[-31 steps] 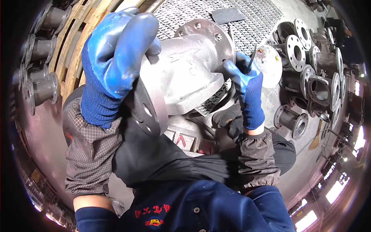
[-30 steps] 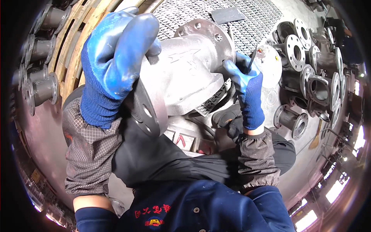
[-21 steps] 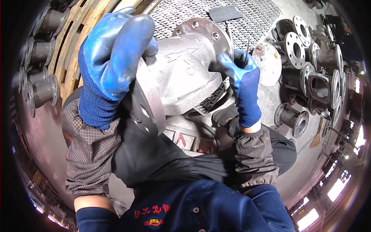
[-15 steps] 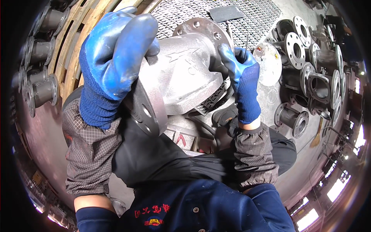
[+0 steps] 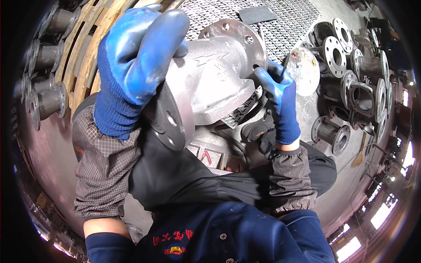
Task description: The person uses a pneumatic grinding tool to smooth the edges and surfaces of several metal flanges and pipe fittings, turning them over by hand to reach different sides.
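Observation:
A grey cast-metal valve body (image 5: 215,79) with round bolt-holed flanges lies tilted in front of me. My left hand (image 5: 140,57), in a blue coated glove, is closed over the upper edge of its near-left flange (image 5: 169,120); the fingertips are partly hidden. My right hand (image 5: 276,85), gloved alike, is beside the far-right flange (image 5: 256,48). Its fingers are closed round a thin dark rod-shaped tool (image 5: 287,61), whose dark tip shows by the thumb, close to the casting. Most of the tool is hidden in the glove.
Beneath the casting is a metal mesh grating (image 5: 294,19) with a dark flat plate (image 5: 258,15). A round pale disc (image 5: 303,72) is right of my right hand. Flanged pipe castings (image 5: 331,133) crowd the right side; more stand left, beside a wooden pallet (image 5: 81,57). A broom (image 5: 359,155) lies right.
The left hand and the near flange have shifted slightly right and up, the casting turning a little. The right hand has moved slightly down and right, and its dark tool shows more clearly.

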Tool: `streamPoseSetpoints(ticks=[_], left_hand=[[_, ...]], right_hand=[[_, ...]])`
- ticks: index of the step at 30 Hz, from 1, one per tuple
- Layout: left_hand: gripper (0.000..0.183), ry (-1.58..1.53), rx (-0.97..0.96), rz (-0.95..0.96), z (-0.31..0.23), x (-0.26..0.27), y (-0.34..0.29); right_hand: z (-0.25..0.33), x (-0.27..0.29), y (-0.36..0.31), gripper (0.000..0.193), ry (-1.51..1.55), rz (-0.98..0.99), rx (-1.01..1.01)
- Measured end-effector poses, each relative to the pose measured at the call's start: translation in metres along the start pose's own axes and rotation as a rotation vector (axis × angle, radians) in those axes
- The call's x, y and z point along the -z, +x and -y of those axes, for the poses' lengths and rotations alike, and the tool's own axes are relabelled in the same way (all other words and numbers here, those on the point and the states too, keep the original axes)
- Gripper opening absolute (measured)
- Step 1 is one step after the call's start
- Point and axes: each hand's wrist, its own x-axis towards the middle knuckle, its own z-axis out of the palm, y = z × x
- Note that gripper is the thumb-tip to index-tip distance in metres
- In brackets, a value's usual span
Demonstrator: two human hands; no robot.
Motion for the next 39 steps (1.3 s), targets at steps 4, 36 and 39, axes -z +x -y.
streamPoseSetpoints(ticks=[4, 36, 39], left_hand=[[0.035, -0.403, 0.112, -0.050, 0.007, -0.010, -0.005], [0.039, -0.093, 0.718, -0.058, -0.008, -0.028, 0.033], [0.034, -0.282, 0.709, -0.190, 0.024, -0.021, 0.027]], right_hand=[[0.022, 0.010, -0.024, 0.029, -0.073, -0.205, 0.003], [0.028, 0.019, -0.002, 0.043, -0.323, -0.036, 0.246], [0.028, 0.005, 0.026, 0.048, -0.293, -0.024, 0.209]])
